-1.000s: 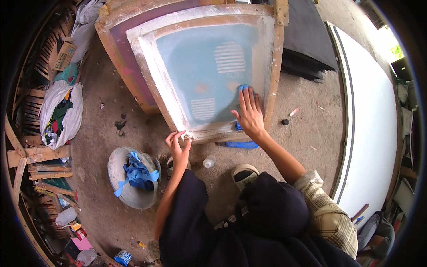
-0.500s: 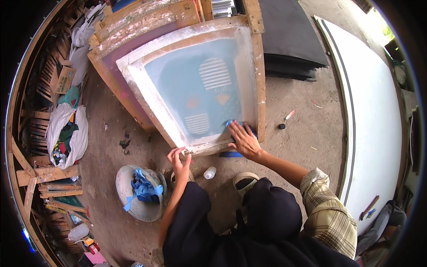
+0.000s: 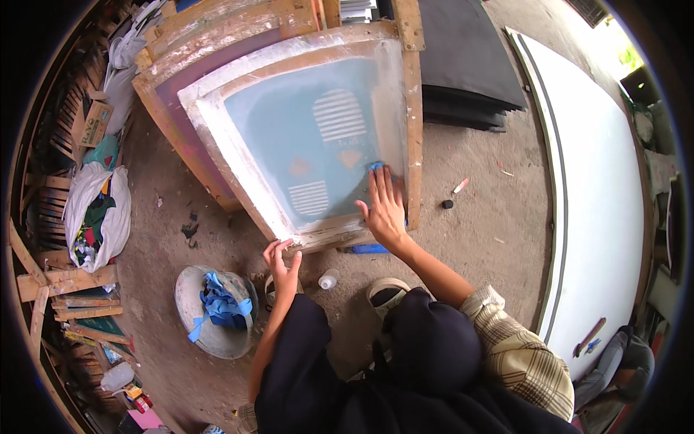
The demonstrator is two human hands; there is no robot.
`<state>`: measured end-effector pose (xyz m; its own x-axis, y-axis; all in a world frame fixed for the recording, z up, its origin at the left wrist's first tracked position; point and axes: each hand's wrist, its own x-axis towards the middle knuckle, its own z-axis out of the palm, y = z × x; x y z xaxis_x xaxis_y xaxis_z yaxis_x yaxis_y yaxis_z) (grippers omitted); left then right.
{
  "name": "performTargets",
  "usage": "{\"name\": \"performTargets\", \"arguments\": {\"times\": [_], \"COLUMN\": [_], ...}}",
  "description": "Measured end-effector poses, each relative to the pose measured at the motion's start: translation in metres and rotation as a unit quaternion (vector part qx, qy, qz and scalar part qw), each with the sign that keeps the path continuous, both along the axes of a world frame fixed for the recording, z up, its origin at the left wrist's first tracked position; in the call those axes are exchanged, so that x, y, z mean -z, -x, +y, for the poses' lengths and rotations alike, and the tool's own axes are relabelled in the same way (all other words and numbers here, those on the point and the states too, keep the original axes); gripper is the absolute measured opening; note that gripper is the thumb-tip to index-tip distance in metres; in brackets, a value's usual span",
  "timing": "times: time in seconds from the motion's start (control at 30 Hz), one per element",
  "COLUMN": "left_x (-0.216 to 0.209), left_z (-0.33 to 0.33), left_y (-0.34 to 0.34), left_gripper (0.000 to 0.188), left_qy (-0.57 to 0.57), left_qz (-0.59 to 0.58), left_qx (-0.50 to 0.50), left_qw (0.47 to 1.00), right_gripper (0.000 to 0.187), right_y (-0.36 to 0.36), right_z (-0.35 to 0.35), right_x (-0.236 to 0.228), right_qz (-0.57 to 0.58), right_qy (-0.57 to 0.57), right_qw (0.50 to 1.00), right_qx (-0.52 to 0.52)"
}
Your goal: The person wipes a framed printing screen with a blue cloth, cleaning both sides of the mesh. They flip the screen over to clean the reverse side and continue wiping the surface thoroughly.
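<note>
A screen-printing frame (image 3: 206, 130) with a pale, paint-smeared border leans in front of me. Its blue mesh (image 3: 271, 137) bears two striped patches and faint orange marks. My left hand (image 3: 283, 262) grips the frame's lower left corner, fingers on the edge and thumb apart from them. Flat against the lower right of the mesh, my right hand (image 3: 387, 211) presses a blue cloth (image 3: 376, 166). Most of that cloth is hidden under the fingers and palm.
Left of my feet stands a grey bucket (image 3: 189, 307) with blue cloth strips (image 3: 223, 304). A small whitish bottle (image 3: 329, 279) is near my sandal (image 3: 383, 293). Another frame (image 3: 173, 155) leans behind. Black sheets (image 3: 470, 65) and a white board (image 3: 578, 181) lie to the right.
My right hand has slid the blue cloth upward along the mesh's right side, its fingers now pointing up. My left hand keeps its hold on the corner. The whole view has shifted slightly.
</note>
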<state>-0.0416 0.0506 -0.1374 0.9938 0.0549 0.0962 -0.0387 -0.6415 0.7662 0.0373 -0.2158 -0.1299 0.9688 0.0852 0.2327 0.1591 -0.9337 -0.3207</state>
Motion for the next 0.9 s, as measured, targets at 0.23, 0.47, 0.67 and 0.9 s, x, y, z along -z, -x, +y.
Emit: {"name": "performTargets", "arguments": {"times": [0.23, 0.47, 0.67, 0.9], "left_x": [-0.008, -0.014, -0.011, -0.007], "left_z": [-0.001, 0.002, 0.003, 0.001], "left_y": [-0.006, -0.007, -0.003, -0.012], "left_gripper": [0.032, 0.033, 0.033, 0.032], "left_qy": [0.045, 0.026, 0.033, 0.028], "left_qz": [-0.009, -0.024, -0.029, -0.052], "left_qx": [-0.032, -0.04, -0.043, -0.036], "left_qw": [0.998, 0.999, 0.998, 0.998], "right_gripper": [0.073, 0.07, 0.066, 0.081], "right_y": [0.014, 0.015, -0.026, 0.019], "right_z": [-0.003, -0.019, -0.02, -0.03], "right_x": [0.012, 0.005, -0.018, 0.031], "right_qz": [-0.001, 0.025, -0.029, 0.107], "right_qy": [0.015, 0.024, 0.036, 0.132], "right_qw": [1.0, 0.996, 0.994, 0.92], "right_qx": [-0.003, -0.078, -0.103, -0.352]}}
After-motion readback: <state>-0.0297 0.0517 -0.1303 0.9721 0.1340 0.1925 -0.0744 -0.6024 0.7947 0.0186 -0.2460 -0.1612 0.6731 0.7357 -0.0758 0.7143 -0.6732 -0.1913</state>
